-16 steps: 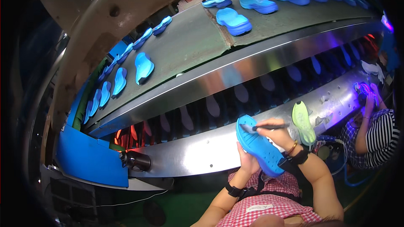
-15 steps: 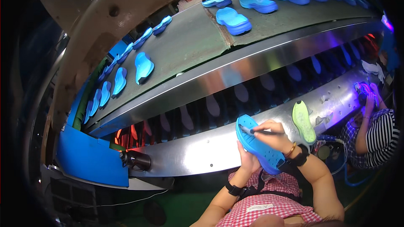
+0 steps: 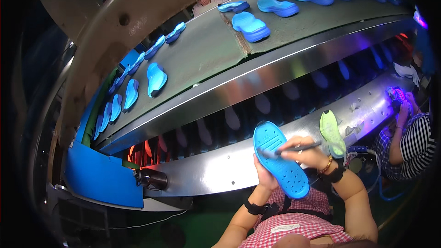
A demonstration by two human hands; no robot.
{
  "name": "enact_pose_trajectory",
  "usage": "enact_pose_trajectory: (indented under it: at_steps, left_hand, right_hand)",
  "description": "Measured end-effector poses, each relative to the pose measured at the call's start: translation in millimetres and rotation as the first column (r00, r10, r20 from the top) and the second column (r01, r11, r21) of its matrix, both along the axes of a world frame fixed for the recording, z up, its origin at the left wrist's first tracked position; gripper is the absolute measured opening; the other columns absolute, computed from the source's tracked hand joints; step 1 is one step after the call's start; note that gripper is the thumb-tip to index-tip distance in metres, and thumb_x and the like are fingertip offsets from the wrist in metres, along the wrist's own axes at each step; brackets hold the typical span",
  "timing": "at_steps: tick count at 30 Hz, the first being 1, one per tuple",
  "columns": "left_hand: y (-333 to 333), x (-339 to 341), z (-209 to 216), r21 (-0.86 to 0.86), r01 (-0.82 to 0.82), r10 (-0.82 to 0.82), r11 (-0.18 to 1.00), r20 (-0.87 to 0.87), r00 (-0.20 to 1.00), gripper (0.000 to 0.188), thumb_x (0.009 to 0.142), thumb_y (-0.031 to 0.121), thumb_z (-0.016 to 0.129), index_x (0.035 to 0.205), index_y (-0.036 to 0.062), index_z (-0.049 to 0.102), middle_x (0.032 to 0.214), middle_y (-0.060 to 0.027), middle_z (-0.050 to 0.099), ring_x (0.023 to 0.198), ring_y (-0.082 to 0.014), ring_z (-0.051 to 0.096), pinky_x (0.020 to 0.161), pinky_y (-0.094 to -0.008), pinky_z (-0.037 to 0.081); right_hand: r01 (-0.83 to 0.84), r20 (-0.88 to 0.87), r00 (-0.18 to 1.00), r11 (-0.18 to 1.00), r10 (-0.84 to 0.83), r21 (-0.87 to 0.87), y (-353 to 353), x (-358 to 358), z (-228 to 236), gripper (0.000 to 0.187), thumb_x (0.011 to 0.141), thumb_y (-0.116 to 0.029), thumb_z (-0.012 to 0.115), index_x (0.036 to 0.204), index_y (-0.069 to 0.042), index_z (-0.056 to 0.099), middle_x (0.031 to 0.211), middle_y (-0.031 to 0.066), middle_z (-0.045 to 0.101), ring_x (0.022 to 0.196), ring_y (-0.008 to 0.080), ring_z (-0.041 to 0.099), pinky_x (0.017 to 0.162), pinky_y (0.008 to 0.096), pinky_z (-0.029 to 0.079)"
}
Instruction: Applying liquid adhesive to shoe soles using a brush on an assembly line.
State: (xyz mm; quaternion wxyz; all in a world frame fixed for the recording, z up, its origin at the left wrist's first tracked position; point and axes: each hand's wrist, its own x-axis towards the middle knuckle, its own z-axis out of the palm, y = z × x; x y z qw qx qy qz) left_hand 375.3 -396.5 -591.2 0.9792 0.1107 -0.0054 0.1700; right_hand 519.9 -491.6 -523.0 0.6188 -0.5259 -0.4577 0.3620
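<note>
My left hand (image 3: 265, 174) is closed on the lower left edge of a blue shoe sole (image 3: 290, 180), tilted in front of my chest. The sole has grooves across its upper part, small holes in its lower part and a dark patch at its top end. In my right hand (image 3: 310, 155) is a slim dark-handled brush (image 3: 304, 147), pinched like a pen. Its blurred greyish tip lies over the middle of the sole; I cannot tell whether it touches. Beside my right hand, a light green sole (image 3: 331, 133) rests on the metal ledge (image 3: 206, 171).
Beyond the ledge, several blue soles (image 3: 250, 26) lie on a dark green conveyor belt (image 3: 197, 59). More soles show dimly beneath it. A black cylinder (image 3: 155, 179) stands at the ledge's left end. A co-worker's striped sleeve (image 3: 415, 140) is at right.
The blue sole has turned its face more toward me. The brush tip has shifted lower along it. The belt's seam and soles have moved slightly left.
</note>
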Motion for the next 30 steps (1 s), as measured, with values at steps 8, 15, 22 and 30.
enact_pose_trajectory:
  at_steps: [8, 15, 22, 30]
  left_hand:
    - [2, -7, 6, 0.087, 0.005, -0.013, 0.996, 0.092, 0.996, 0.087, 0.080, 0.074, 0.011, 0.132, 0.0090, 0.035, 0.124, -0.0139, 0.049, 0.110, -0.0306, 0.050, 0.094, -0.0441, 0.041]
    - [2, -1, 11, 0.304, -0.249, 0.343, 0.920, -0.311, 0.886, 0.087, 0.079, 0.074, 0.012, 0.128, 0.0070, 0.038, 0.113, -0.0214, 0.054, 0.097, -0.0333, 0.056, 0.087, -0.0430, 0.045]
    - [19, 1, 16, 0.258, -0.498, 0.528, 0.828, -0.061, 0.847, 0.099, 0.069, 0.084, 0.014, 0.118, 0.0042, 0.047, 0.099, -0.0193, 0.058, 0.083, -0.0322, 0.058, 0.076, -0.0451, 0.048]
    - [30, -2, 32, 0.264, -0.670, 0.690, 0.694, 0.025, 0.724, 0.095, 0.072, 0.081, 0.017, 0.118, 0.0040, 0.048, 0.097, -0.0181, 0.058, 0.081, -0.0312, 0.058, 0.077, -0.0435, 0.048]
  right_hand:
    - [0.018, -0.232, 0.973, 1.000, -0.022, -0.020, -9, -4, -6, 0.017, 0.075, -0.008, 0.068, 0.092, -0.005, 0.068, 0.087, 0.0086, 0.064, 0.073, 0.0139, 0.061, 0.066, 0.0251, 0.049]
    - [-0.030, -0.063, 0.997, 0.999, 0.032, 0.030, -15, -4, -3, 0.018, 0.073, -0.009, 0.068, 0.091, -0.005, 0.068, 0.084, 0.0091, 0.066, 0.082, 0.0173, 0.061, 0.075, 0.0286, 0.047]
    - [-0.313, 0.189, 0.946, 0.898, 0.264, 0.309, -16, -3, -4, 0.019, 0.069, -0.004, 0.070, 0.088, -0.004, 0.068, 0.085, 0.0081, 0.067, 0.083, 0.0200, 0.061, 0.077, 0.0304, 0.048]
    - [-0.366, 0.331, 0.906, 0.880, 0.263, 0.304, -25, -4, -4, 0.019, 0.067, 0.000, 0.072, 0.085, -0.002, 0.066, 0.085, 0.0094, 0.067, 0.083, 0.0221, 0.062, 0.074, 0.0318, 0.048]
